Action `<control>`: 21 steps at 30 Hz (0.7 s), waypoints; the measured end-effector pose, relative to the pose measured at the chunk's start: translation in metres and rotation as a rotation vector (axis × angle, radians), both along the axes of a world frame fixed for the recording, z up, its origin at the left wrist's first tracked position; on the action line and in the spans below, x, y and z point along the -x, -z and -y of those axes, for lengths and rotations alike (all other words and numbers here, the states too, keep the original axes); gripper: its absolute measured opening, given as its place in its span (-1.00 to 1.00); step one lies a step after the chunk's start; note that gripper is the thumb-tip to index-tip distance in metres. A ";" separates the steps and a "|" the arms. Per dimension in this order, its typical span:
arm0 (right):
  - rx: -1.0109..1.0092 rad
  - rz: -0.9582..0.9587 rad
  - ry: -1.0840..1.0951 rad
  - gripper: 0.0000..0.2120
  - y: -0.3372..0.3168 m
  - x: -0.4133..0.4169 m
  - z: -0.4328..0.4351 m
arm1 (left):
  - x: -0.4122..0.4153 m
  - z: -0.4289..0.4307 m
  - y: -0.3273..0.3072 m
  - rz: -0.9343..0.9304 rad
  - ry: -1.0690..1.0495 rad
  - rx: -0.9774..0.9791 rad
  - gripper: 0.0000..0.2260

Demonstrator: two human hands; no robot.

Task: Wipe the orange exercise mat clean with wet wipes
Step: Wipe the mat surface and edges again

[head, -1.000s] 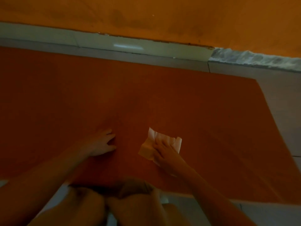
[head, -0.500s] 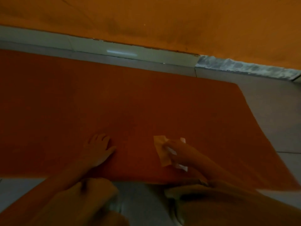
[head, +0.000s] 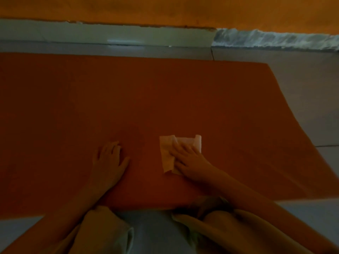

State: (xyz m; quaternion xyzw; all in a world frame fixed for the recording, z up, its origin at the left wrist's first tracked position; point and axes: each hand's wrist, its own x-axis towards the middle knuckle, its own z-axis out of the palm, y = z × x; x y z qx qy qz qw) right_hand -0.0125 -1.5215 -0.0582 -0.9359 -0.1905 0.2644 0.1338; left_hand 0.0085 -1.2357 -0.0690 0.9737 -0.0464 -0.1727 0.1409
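The orange exercise mat [head: 165, 99] lies flat on the floor and fills most of the view; its right end shows at the upper right. A white wet wipe [head: 167, 153] lies spread on the mat near its front edge. My right hand [head: 189, 158] presses flat on the wipe with straight fingers pointing up and left. To its left, my left hand [head: 110, 160] rests palm down on the bare mat with fingers spread.
Grey floor tiles [head: 308, 99] border the mat at the right and back. A pale skirting strip [head: 113, 34] runs under an orange wall [head: 183, 10]. My knees [head: 104, 231] are at the mat's front edge.
The wipe, bunched under my right hand half a second ago, now lies spread out flat beneath it. My left hand has stayed on the mat. The view has shifted slightly.
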 end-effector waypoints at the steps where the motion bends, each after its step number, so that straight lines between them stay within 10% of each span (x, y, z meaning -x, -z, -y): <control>1: -0.005 -0.013 -0.063 -0.50 -0.005 0.008 -0.001 | 0.001 0.000 0.002 0.005 0.026 -0.011 -0.47; 12: 0.217 0.017 0.059 -0.46 0.002 0.004 0.051 | -0.003 0.004 0.002 -0.049 0.100 -0.104 -0.48; 21: 0.002 0.024 -0.051 -0.48 -0.005 0.017 0.068 | -0.011 0.001 -0.004 -0.100 0.101 -0.107 -0.32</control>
